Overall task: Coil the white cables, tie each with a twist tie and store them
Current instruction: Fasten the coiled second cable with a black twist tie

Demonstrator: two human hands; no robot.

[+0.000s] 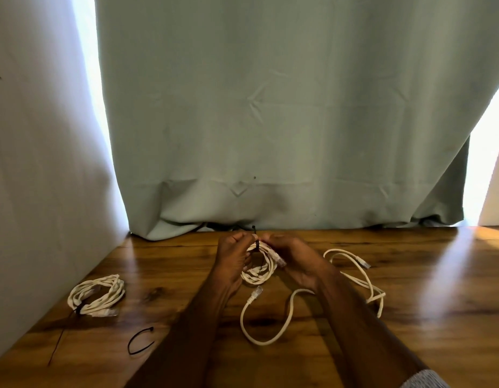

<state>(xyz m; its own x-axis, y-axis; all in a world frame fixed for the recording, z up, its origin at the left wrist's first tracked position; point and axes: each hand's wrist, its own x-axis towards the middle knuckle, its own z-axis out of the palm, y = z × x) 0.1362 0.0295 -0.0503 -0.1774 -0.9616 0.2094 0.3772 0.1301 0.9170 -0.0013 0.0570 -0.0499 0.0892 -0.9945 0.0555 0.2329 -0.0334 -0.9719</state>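
Your left hand (pixel 233 257) and right hand (pixel 294 260) pinch a black tie (pixel 255 240), standing upright, around a white coil (pixel 259 268) held near the bench's (pixel 410 317) far edge; a tied coil (pixel 95 295) lies by its left edge.

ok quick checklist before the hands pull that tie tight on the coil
1. Both hands on the coil: ok, left hand and right hand hold the coil above the table.
2. Black tie wrapped round the coil: ok, its tail sticks up.
3. Tie fully tightened: cannot tell.
4. Plug clear of the tie: ok, it lies just to the right of it.
5. Spare tie for the loose cable: ok, on the table.
6. First coil tied: ok, set aside by the wall.
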